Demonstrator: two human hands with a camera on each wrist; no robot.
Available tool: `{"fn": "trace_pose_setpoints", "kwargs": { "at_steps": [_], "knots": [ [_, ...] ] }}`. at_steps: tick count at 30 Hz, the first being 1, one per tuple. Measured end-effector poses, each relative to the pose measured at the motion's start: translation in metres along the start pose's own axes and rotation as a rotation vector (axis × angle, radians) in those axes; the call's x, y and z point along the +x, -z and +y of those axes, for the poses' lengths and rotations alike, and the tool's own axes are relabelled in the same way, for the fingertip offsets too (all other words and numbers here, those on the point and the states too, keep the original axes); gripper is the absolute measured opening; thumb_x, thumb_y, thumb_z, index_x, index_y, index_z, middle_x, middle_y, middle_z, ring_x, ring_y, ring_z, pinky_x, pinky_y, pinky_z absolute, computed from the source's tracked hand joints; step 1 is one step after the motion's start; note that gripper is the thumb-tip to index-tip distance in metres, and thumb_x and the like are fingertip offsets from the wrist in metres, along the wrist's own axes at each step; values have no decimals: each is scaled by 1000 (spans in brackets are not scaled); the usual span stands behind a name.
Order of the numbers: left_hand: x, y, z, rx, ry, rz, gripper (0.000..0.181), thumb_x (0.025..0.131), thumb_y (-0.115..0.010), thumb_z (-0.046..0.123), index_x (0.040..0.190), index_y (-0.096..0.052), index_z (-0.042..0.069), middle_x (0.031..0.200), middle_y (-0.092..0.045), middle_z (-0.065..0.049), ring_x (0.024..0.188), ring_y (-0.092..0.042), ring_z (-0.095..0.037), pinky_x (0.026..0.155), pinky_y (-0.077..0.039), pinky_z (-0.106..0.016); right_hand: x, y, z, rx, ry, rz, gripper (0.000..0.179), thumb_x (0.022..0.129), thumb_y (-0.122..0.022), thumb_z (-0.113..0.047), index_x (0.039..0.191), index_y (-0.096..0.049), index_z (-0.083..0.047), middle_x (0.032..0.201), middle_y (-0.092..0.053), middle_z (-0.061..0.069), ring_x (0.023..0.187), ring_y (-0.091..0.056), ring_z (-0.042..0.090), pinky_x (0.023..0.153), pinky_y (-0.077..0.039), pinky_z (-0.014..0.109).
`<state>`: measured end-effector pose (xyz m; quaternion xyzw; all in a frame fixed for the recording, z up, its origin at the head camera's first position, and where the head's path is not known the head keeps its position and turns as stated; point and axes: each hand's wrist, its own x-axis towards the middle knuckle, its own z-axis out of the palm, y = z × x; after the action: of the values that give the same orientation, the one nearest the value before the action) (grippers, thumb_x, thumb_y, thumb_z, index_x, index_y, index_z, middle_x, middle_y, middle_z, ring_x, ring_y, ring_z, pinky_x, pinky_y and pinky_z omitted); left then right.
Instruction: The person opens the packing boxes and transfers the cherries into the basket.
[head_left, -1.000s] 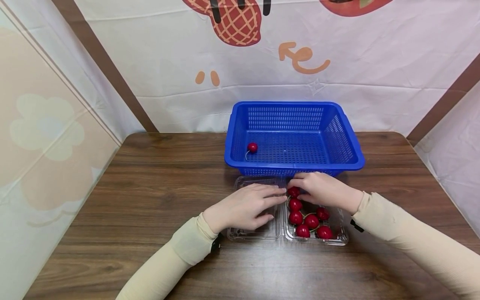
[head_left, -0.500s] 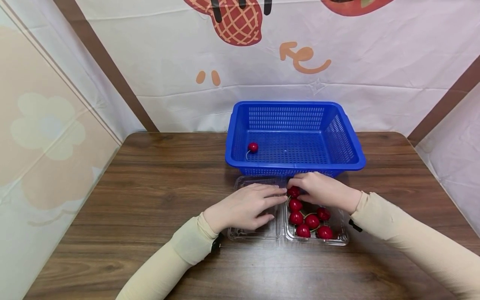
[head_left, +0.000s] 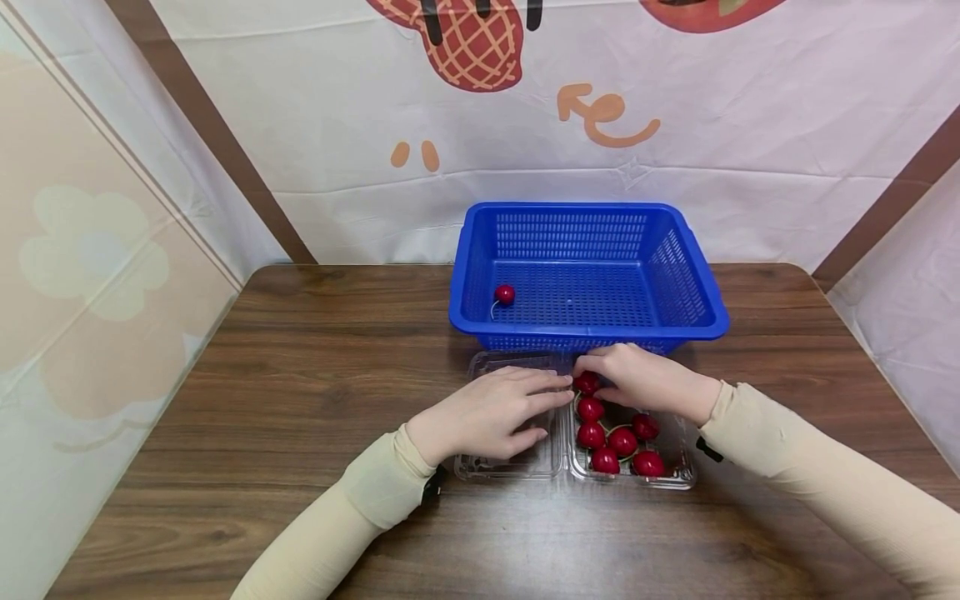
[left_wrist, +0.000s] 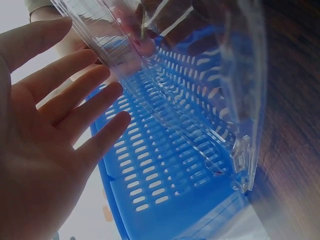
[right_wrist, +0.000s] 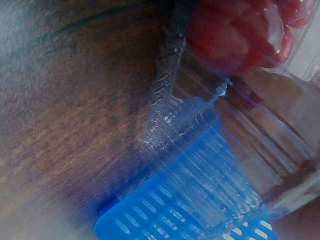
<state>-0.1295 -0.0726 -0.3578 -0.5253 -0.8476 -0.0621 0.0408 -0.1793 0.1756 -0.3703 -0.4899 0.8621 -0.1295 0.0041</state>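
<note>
A clear plastic clamshell box lies unfolded, its tray on the right and its lid on the left. Several red cherries with green stems sit in the tray. At the tray's far left corner my right hand pinches one cherry between thumb and fingers. Over the lid, my left hand is spread with straight fingers, its tips reaching the seam between the halves. The left wrist view shows this hand holding nothing. Through the tray wall, the right wrist view shows red cherries.
A blue slotted basket stands directly behind the box, holding a single cherry at its left. Everything rests on a brown wood-grain table. A printed white cloth hangs behind the table.
</note>
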Motion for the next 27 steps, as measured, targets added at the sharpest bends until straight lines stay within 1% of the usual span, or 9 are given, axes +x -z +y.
{"fn": "trace_pose_setpoints", "kwargs": {
  "at_steps": [15,20,27],
  "knots": [
    [0,0,0,8,-6,1,52,89,-60,31,137,-52,12,143,-48,-3,133,-44,-18,112,-34,-35,-2,0,0,13,11,14,32,72,-80,-5,101,-66,-6,95,-70,5,87,-67,15,75,-57,30],
    [0,0,0,8,1,-6,52,89,-60,31,137,-51,13,144,-48,-2,134,-43,-18,112,-34,-35,-4,1,0,14,-6,18,31,72,-79,-4,101,-66,-6,96,-70,5,89,-67,17,77,-57,30],
    [0,1,0,4,5,-12,53,89,-59,32,138,-51,13,144,-48,-2,134,-43,-18,112,-34,-36,-6,3,0,14,-19,29,31,72,-79,-2,100,-66,-6,93,-69,5,86,-68,17,75,-57,30]
  ]
}}
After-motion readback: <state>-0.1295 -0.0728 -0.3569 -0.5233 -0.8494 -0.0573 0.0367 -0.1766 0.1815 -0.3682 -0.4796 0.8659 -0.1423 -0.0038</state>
